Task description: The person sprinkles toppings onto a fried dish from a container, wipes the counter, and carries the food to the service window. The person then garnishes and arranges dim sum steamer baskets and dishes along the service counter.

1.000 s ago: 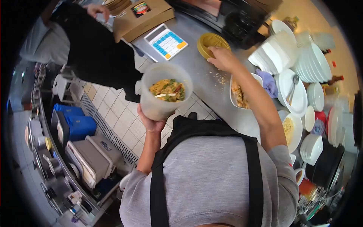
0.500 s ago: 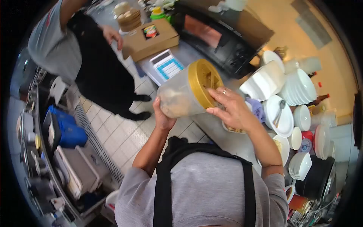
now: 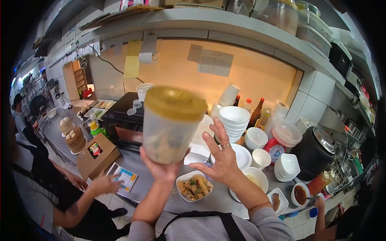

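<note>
A frosted plastic jar (image 3: 167, 138) with a yellow lid (image 3: 175, 103) on top stands upright in my left hand (image 3: 163, 166), raised above the metal counter. The fingers wrap round its base, and its contents show only dimly through the wall. My right hand (image 3: 219, 158), with a ring on one finger, is held up just right of the jar, fingers spread, holding nothing. Below the hands, a square white bowl (image 3: 194, 186) of fried food with green bits sits on the counter.
Stacked white bowls (image 3: 234, 120), bottles (image 3: 257, 111) and a black pot (image 3: 313, 149) stand at the right. At the left are a cardboard box (image 3: 97, 156), a calculator (image 3: 123, 176) and a co-worker's hand (image 3: 105, 183). Another person's hand (image 3: 320, 203) holds a bowl. An overhead shelf (image 3: 193, 18) crosses above.
The view has tilted up. The lid went from the counter onto the jar, which is now raised upright. My right hand has let go of the lid and opened.
</note>
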`<control>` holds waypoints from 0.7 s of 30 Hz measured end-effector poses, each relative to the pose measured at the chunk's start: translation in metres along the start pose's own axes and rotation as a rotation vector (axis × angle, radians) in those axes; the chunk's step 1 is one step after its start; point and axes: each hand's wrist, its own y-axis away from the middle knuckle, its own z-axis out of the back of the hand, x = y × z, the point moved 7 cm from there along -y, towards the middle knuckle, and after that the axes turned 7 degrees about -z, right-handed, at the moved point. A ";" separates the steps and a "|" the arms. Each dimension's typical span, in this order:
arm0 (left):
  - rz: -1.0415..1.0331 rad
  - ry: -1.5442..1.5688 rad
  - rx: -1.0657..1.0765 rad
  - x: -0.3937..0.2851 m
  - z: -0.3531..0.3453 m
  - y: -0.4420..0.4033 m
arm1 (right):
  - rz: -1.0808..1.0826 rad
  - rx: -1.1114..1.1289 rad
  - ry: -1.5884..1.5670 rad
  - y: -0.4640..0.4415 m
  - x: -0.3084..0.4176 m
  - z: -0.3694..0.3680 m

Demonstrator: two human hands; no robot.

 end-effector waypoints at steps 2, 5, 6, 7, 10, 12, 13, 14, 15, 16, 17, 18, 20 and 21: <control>0.050 0.062 0.071 0.026 -0.047 -0.030 | -0.003 -0.058 0.018 -0.015 -0.005 0.010; 0.118 0.019 0.301 0.069 -0.116 -0.068 | 0.076 -0.295 0.150 -0.064 -0.004 0.061; 0.126 -0.016 0.401 0.082 -0.143 -0.084 | 0.095 -0.379 0.164 -0.078 -0.008 0.086; 0.178 -0.092 0.475 0.095 -0.168 -0.099 | 0.103 -0.467 0.190 -0.090 -0.015 0.107; 0.208 -0.359 0.713 0.118 -0.242 -0.144 | 0.144 -0.668 0.364 -0.130 -0.038 0.165; 0.126 -0.422 0.816 0.128 -0.281 -0.178 | 0.201 -0.781 0.476 -0.158 -0.041 0.185; 0.082 -0.429 0.793 0.130 -0.293 -0.186 | 0.227 -0.839 0.530 -0.172 -0.042 0.193; 0.041 -0.438 0.768 0.130 -0.303 -0.192 | 0.221 -0.854 0.618 -0.189 -0.046 0.198; -0.001 -0.448 0.743 0.128 -0.307 -0.196 | 0.213 -0.869 0.703 -0.206 -0.052 0.202; -0.031 -0.518 0.777 0.126 -0.304 -0.195 | 0.202 -0.883 0.786 -0.224 -0.059 0.204; -0.058 -0.591 0.807 0.119 -0.294 -0.188 | 0.300 -0.936 0.802 -0.241 -0.067 0.207; -0.082 -0.666 0.831 0.112 -0.281 -0.180 | 0.284 -0.924 0.855 -0.262 -0.078 0.208; -0.106 -0.899 0.943 0.091 -0.241 -0.153 | 0.222 -0.842 0.939 -0.293 -0.101 0.204; -0.125 -0.982 0.945 0.076 -0.213 -0.139 | 0.187 -0.784 0.973 -0.305 -0.113 0.200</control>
